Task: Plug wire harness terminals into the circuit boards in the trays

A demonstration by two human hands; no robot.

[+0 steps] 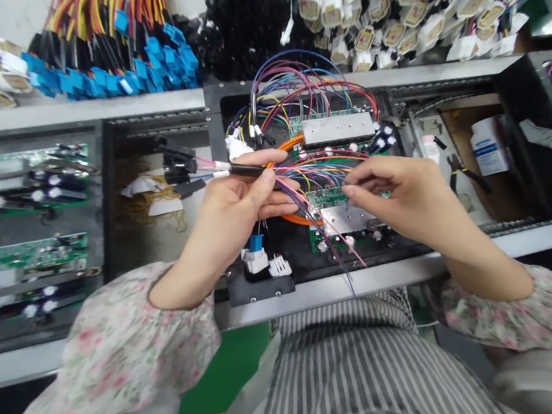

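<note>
Bench tray [304, 266] w/ 2 PCBs [317, 239], L hand [237, 204] gripping 1 wire bundle [247, 169], R hand [396, 189] pinching 1 thin wire [346, 203]

Blurred wire [346, 201] at right hand [394, 186]

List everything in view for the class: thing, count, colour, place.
circuit boards: four, green, centre and left
wires: many, multicoloured, centre
wire bundle: one, black-sleeved, centre
connectors: many, blue top left, white top corners
trays: several, black, beneath boards
rails: two, silver, front and back
strands: many, tan, left
cutters: one, black-yellow, right
bottle: one, white, right
apron: one, grey striped, bottom
sleeves: two, pale floral, lower sides
left hand: one, bare, holding bundle
right hand: one, bare, at wires
</note>
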